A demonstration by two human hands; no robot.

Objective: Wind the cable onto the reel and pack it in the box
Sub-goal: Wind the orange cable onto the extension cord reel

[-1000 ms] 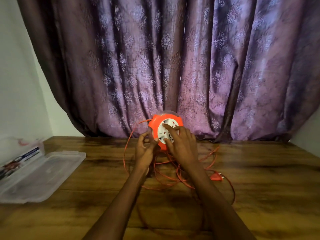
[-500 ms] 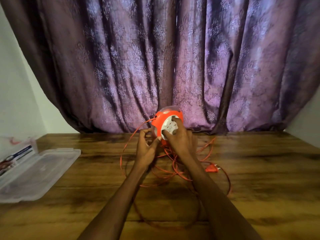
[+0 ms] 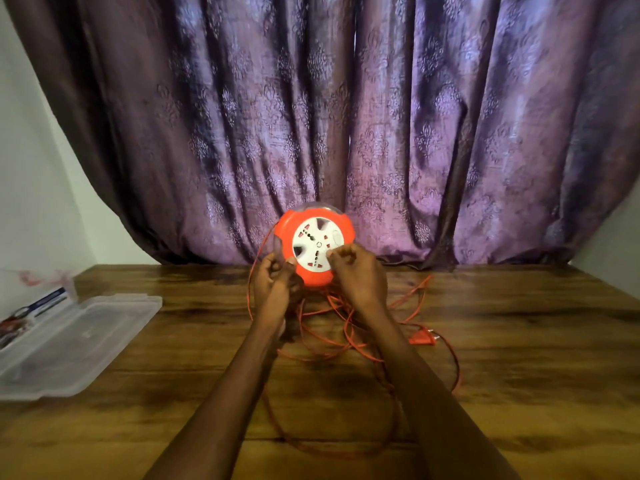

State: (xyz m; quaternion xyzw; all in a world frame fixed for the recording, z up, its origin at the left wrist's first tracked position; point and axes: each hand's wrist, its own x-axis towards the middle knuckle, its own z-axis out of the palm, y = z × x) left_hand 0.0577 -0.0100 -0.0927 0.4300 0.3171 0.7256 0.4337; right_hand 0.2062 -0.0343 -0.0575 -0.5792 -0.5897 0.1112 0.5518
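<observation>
The orange reel (image 3: 317,249) is up off the table, held on edge with its white socket face toward the camera, just in front of the purple curtain (image 3: 346,116). Its orange cable (image 3: 341,336) spills below in loose, overlapping loops across the middle of the wooden table (image 3: 519,358), one long loop running toward the near edge between the forearms, and the plug (image 3: 423,339) lies flat to the right of the right forearm. Over on the left, the clear plastic box (image 3: 69,344) sits open near the table's left edge, well apart from the reel; its near tray looks bare, while printed cards or packaging show in the far half, too blurred to read. Wide bare wood lies right of the plug and between box and cable. The left hand (image 3: 273,285) has fingers curled at the reel's left rim, thumb on the orange front, apparently gripping the rim with a cable strand arcing up beside it. The right hand (image 3: 358,275) has curled fingers pinching at the lower right of the white face. Both arms reach forward, converging on the reel.
</observation>
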